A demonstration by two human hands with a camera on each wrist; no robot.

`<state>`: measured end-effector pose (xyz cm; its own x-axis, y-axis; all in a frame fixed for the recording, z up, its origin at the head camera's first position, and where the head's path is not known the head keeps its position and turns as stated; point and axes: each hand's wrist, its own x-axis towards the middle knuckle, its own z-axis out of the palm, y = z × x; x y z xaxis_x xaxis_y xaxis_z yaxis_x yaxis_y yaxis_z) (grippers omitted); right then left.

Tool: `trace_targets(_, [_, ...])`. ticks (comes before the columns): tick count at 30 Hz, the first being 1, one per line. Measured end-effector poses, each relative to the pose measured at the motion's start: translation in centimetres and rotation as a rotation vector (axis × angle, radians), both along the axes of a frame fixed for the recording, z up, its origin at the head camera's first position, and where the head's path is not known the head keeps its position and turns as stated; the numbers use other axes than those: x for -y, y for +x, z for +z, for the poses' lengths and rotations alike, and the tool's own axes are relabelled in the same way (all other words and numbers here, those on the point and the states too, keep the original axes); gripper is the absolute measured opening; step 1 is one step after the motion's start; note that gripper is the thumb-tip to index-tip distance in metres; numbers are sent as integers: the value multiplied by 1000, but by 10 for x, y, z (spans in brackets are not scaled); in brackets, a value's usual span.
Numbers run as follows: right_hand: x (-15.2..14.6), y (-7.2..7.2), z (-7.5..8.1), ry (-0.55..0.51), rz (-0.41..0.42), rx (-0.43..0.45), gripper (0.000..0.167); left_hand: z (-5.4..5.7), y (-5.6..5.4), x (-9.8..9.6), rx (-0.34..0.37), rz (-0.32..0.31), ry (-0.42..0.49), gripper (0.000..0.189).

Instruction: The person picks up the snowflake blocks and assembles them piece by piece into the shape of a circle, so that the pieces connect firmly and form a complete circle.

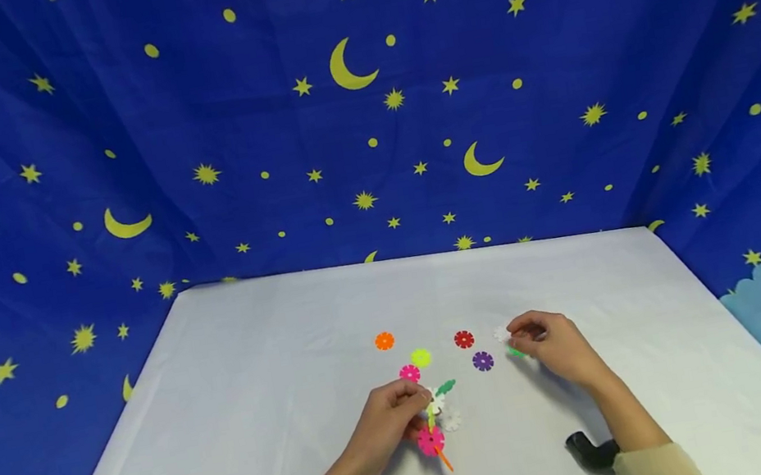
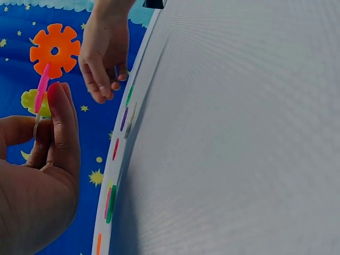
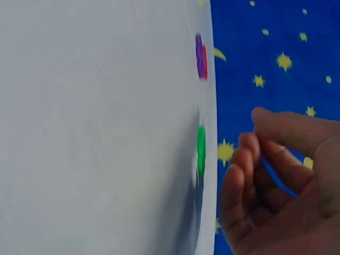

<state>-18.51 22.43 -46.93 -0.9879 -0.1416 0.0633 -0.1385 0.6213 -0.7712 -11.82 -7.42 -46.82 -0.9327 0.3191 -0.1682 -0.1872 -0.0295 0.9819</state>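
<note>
Well left of the purple disc (image 1: 483, 361), and nearer to me, is my left hand (image 1: 383, 424), its thumb and fingers pinching the joined discs (image 1: 431, 440) by a white one. I hold them up off the table (image 1: 268, 421), to the left of the purple disc; a pink one and an orange one are at the end nearest me.

Also left of the purple disc, but farther from me, lies the orange disc (image 1: 385, 340); closer in to it are the pink disc (image 1: 408, 372) and the yellow disc (image 1: 421, 357). Just behind the purple disc, slightly left, is the red disc (image 1: 465, 339).

To its right come the white disc (image 1: 500, 333) and the green disc (image 1: 516, 351), both partly under my right hand (image 1: 550, 343), whose fingers are loosely bent, the thumb near their tips. Right of the purple disc, much nearer me, is a black thing (image 1: 590, 452) beside my right sleeve (image 1: 656, 469).
</note>
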Motion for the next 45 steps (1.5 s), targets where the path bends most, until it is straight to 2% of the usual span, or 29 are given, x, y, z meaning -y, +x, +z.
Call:
trace_targets(4, [-5,-3,-4,83,-38,29,26,1,0,2,1,-2,2,23])
trace_targets(7, [-5,-3,-7,126,-23,42,27,1,0,4,3,2,-4,24])
trace_targets(12, [-6,-2,-9,185,0,15,25,1,0,3,12,14,5,22])
trace_targets(19, [-9,-2,-8,187,13,2,22,2,1,-1,9,8,7,21])
trace_targets(24, [-6,-1,-5,79,6,26,21,2,1,0,4,-2,1,22])
trace_targets(29, [1,3,0,-169,49,141,25,3,1,0,3,-1,16,22])
trace_targets(32, [9,7,3,-275,115,176,24,2,1,1,1,3,17,22])
trace_targets(37, [25,16,10,-357,212,172,21,1,0,1,-4,4,5,22])
trace_targets(45, [54,40,41,-402,285,143,19,0,-1,2,-16,6,-5,22])
